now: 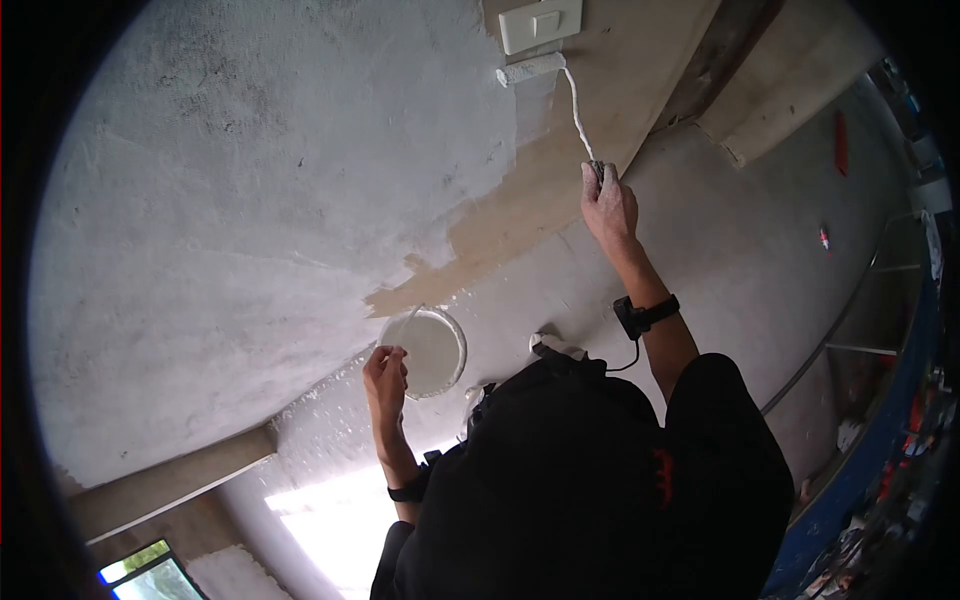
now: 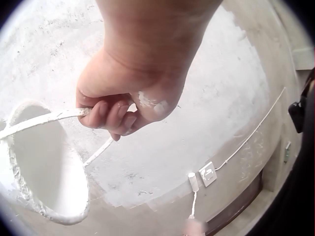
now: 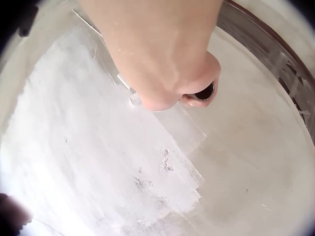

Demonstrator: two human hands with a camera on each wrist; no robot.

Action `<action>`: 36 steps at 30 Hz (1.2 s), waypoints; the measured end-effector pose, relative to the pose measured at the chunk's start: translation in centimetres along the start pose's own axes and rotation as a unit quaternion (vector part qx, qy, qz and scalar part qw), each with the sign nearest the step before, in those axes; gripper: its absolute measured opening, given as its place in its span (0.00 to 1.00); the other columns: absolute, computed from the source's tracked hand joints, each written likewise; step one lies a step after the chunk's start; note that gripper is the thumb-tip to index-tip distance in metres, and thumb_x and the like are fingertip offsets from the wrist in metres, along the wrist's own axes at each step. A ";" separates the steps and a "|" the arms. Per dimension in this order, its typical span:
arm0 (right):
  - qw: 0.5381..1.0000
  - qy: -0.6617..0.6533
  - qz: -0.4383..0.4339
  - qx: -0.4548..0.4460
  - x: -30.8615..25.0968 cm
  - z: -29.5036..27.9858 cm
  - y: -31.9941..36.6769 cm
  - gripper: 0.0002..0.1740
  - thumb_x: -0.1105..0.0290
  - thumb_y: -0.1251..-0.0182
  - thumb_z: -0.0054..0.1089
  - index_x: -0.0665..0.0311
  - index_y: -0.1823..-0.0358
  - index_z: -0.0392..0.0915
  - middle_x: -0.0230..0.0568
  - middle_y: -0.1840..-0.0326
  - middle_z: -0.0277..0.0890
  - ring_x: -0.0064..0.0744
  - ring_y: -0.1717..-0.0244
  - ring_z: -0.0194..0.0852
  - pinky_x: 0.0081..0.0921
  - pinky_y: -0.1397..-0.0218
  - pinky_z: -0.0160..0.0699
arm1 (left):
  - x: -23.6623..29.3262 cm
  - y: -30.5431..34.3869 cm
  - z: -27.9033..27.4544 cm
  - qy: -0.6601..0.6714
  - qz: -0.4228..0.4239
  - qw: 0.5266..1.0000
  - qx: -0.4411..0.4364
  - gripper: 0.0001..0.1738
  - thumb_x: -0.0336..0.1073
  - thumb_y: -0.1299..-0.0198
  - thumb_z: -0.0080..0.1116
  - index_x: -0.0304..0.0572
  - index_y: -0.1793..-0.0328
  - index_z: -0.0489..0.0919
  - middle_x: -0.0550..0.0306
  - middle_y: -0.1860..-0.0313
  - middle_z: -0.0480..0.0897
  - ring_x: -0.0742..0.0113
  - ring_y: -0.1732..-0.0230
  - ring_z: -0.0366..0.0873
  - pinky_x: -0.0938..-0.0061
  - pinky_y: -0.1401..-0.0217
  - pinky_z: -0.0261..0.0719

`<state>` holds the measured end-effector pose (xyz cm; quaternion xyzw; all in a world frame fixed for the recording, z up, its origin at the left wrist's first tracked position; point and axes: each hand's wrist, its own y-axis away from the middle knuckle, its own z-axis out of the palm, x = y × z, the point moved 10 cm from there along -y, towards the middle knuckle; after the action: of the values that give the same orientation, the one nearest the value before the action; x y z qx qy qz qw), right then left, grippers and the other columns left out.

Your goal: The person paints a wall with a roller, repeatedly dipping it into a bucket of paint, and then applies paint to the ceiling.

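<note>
A small paint roller [image 1: 530, 69] lies against the wall just below the white switch plate [image 1: 541, 24]. Its handle is gripped by the right hand [image 1: 611, 208]; in the right wrist view that hand [image 3: 167, 83] curls round the handle's dark open end [image 3: 204, 92], and the roller head is hidden. The left hand [image 1: 386, 382] holds up a white bucket [image 1: 463, 350] by its handle. Seen from the left wrist, the left hand [image 2: 118, 98] has its fingers curled round the white handle [image 2: 47, 118], with the bucket [image 2: 74, 216] hanging tilted in view.
White coating covers much of the wall [image 1: 250, 150], beside a bare brownish strip [image 1: 500, 235]. A brown frame [image 1: 722, 65] runs past the right hand. The person's shoes stand on the grey floor [image 1: 740, 270]. A blue edge [image 1: 860, 520] and clutter lie at the far right.
</note>
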<state>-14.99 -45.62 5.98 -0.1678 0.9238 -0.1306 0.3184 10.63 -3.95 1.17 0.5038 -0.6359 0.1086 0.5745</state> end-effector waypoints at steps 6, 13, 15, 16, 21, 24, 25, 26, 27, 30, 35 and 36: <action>0.997 0.057 -0.001 -0.051 4.2 6.5 4.2 0.23 0.49 0.24 0.46 0.63 0.63 0.70 0.57 0.79 0.79 0.60 0.74 0.81 0.51 0.72 0.80 | 0.5 0.0 0.2 -0.001 -0.013 1.000 -0.010 0.13 0.40 0.32 0.56 0.37 0.63 0.79 0.68 0.83 0.69 0.81 0.83 0.63 0.81 0.81 0.58; 0.979 0.082 0.066 -0.173 9.4 12.2 8.1 0.25 0.46 0.24 0.41 0.64 0.58 0.72 0.60 0.72 0.81 0.62 0.67 0.82 0.52 0.64 0.81 | 0.2 0.0 -0.8 -0.011 -0.007 1.000 0.001 0.12 0.39 0.32 0.56 0.37 0.63 0.79 0.68 0.83 0.69 0.81 0.83 0.63 0.82 0.82 0.59; 0.980 0.091 0.060 -0.169 10.4 13.2 8.6 0.25 0.46 0.23 0.41 0.64 0.58 0.71 0.59 0.73 0.81 0.60 0.69 0.83 0.51 0.65 0.81 | 0.1 0.1 -1.0 -0.005 -0.007 1.000 0.007 0.12 0.39 0.32 0.56 0.38 0.64 0.79 0.68 0.83 0.69 0.82 0.84 0.63 0.82 0.82 0.58; 0.979 0.104 0.053 -0.168 10.7 13.8 8.9 0.24 0.47 0.23 0.42 0.63 0.57 0.71 0.57 0.75 0.81 0.59 0.70 0.83 0.50 0.67 0.82 | 0.1 0.2 -1.2 0.004 -0.011 1.000 0.013 0.12 0.39 0.32 0.56 0.38 0.64 0.79 0.68 0.83 0.69 0.82 0.84 0.63 0.82 0.82 0.58; 0.983 0.073 0.067 -0.152 7.7 9.9 7.5 0.25 0.46 0.24 0.42 0.63 0.58 0.71 0.58 0.72 0.81 0.60 0.68 0.82 0.51 0.64 0.81 | 0.0 0.0 -1.2 0.004 -0.004 1.000 0.002 0.12 0.39 0.32 0.56 0.37 0.64 0.79 0.68 0.83 0.69 0.82 0.84 0.62 0.82 0.82 0.58; 0.990 0.038 0.051 -0.126 4.1 6.5 6.0 0.25 0.46 0.24 0.44 0.63 0.58 0.71 0.58 0.71 0.81 0.62 0.66 0.82 0.52 0.62 0.80 | 0.3 0.0 -1.3 -0.007 0.005 1.000 -0.003 0.12 0.39 0.32 0.56 0.36 0.64 0.79 0.68 0.83 0.69 0.82 0.84 0.62 0.82 0.82 0.59; 0.994 0.018 0.037 -0.103 3.1 5.5 5.5 0.24 0.47 0.24 0.45 0.63 0.59 0.71 0.58 0.71 0.81 0.63 0.66 0.81 0.53 0.62 0.79 | 0.1 -0.1 -1.4 -0.007 0.000 1.000 -0.002 0.12 0.39 0.32 0.56 0.36 0.64 0.79 0.68 0.83 0.69 0.82 0.84 0.62 0.82 0.82 0.59; 0.993 0.020 0.037 -0.109 2.6 5.0 5.1 0.24 0.47 0.24 0.45 0.63 0.59 0.71 0.58 0.71 0.81 0.63 0.66 0.81 0.53 0.62 0.79 | 0.2 0.0 -1.2 -0.006 0.009 1.000 -0.008 0.13 0.39 0.32 0.56 0.36 0.63 0.79 0.68 0.83 0.69 0.81 0.83 0.62 0.82 0.82 0.59; 0.995 0.020 0.031 -0.093 2.0 4.4 4.3 0.23 0.48 0.24 0.46 0.63 0.60 0.71 0.58 0.72 0.80 0.63 0.67 0.81 0.53 0.64 0.78 | 0.3 0.0 -1.1 -0.005 0.018 1.000 -0.014 0.13 0.39 0.32 0.56 0.36 0.63 0.79 0.67 0.83 0.69 0.81 0.83 0.62 0.82 0.81 0.59; 0.998 0.011 0.007 -0.056 -0.4 2.2 2.7 0.22 0.48 0.24 0.47 0.63 0.62 0.70 0.57 0.76 0.79 0.62 0.70 0.81 0.52 0.67 0.79 | 0.2 0.0 -0.7 -0.010 0.008 1.000 -0.021 0.13 0.40 0.32 0.55 0.36 0.63 0.79 0.67 0.82 0.69 0.81 0.83 0.63 0.82 0.81 0.59; 0.999 0.004 -0.017 -0.033 -2.7 1.2 2.7 0.23 0.48 0.24 0.47 0.63 0.64 0.70 0.57 0.79 0.78 0.60 0.73 0.82 0.50 0.71 0.80 | -0.2 -0.2 -1.5 -0.014 -0.001 1.000 -0.024 0.13 0.40 0.32 0.56 0.36 0.62 0.79 0.68 0.82 0.69 0.82 0.83 0.63 0.82 0.81 0.59; 0.999 0.031 -0.020 -0.038 -2.1 1.9 3.0 0.23 0.48 0.24 0.46 0.63 0.64 0.70 0.57 0.79 0.78 0.59 0.73 0.82 0.50 0.71 0.81 | -0.1 -0.3 -1.4 -0.009 0.001 1.000 -0.027 0.13 0.40 0.32 0.56 0.36 0.62 0.79 0.68 0.82 0.69 0.82 0.83 0.63 0.82 0.81 0.59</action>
<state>-12.86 -42.30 4.64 -0.1939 0.9341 -0.1072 0.2800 11.75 -3.01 1.39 0.4884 -0.6440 0.0879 0.5822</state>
